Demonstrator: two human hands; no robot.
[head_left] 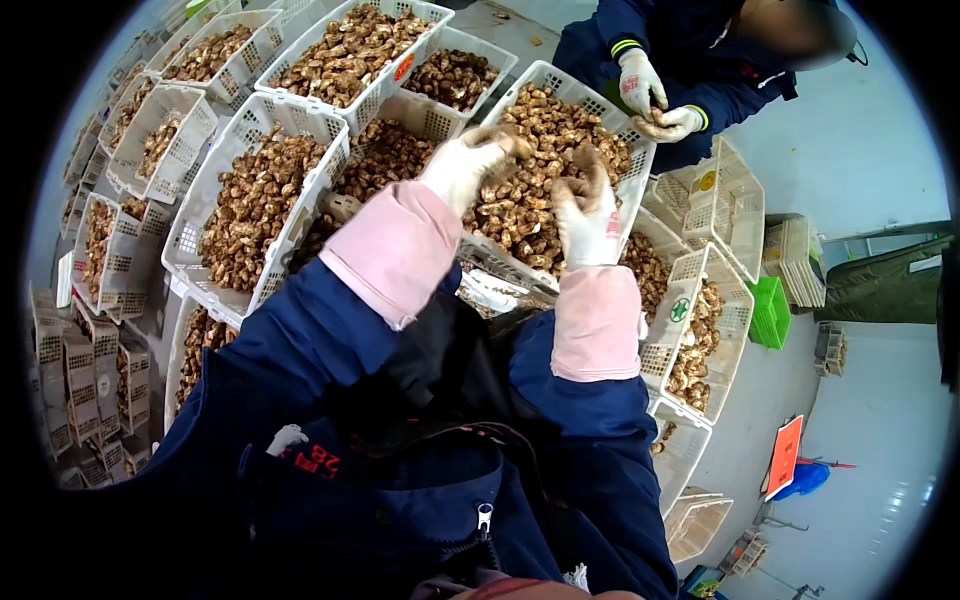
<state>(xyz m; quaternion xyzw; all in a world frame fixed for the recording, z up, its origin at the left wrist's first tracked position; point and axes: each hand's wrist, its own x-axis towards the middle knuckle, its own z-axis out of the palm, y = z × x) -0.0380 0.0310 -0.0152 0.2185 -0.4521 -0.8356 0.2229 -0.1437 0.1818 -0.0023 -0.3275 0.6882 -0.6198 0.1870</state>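
Observation:
Both my hands wear white gloves with brown-stained fingertips and hover over a white slatted crate [640,172] heaped with brown-and-white mushrooms [520,212]. My left hand [468,168] is over the crate's left side, its fingers closed together toward the right; whatever they hold blends with the stained glove. Over the right part of the heap, my right hand [586,212] has bent fingers, with a gap between thumb and fingers and nothing plainly held. Pink cuffs cover both my wrists.
More mushroom crates stand close by: a large one [180,245] on the left, one [740,335] on the right, others behind. Across from me a co-worker's gloved hands [655,105] meet beside the middle crate. A green basket [768,312] and stacked crates [795,262] sit at right.

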